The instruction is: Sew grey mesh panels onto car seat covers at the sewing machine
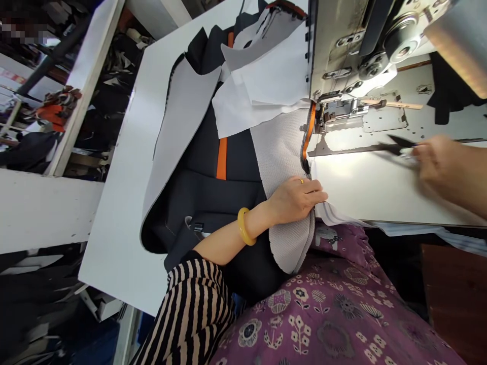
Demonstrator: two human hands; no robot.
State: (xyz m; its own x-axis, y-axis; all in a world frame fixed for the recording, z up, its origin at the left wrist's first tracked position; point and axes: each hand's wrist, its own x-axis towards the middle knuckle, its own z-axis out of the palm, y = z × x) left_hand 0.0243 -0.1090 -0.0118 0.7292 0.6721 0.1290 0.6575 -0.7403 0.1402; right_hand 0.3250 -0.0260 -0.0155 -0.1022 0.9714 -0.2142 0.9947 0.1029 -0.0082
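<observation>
Fingers pinched together on the left hand (294, 200), with the edge of the grey fabric (279, 157) held between thumb and fingertips as far as I can tell (the thumb's mostly hidden). Right hand (441, 162) is wrapped round the handle end of what looks like small scissors (401, 142), blurry enough that I can't say whether the blades are apart.

Spacing-wise, the grey fabric lies flat over the black fabric (238, 157), to the left of the scissors. Its held edge runs roughly away from the body, from the lap up to the sewing machine (331, 61), with orange trim (310, 126) along the stretch nearest the foot. Scissors sit pretty much crosswise to that edge, tips aimed left at the machine side, well apart from the cloth with bare white table (361, 182) between. So the left hand's the near one, already touching; the right's off to the side. A white strip (330, 215) trails right from beside the left fingers.
</observation>
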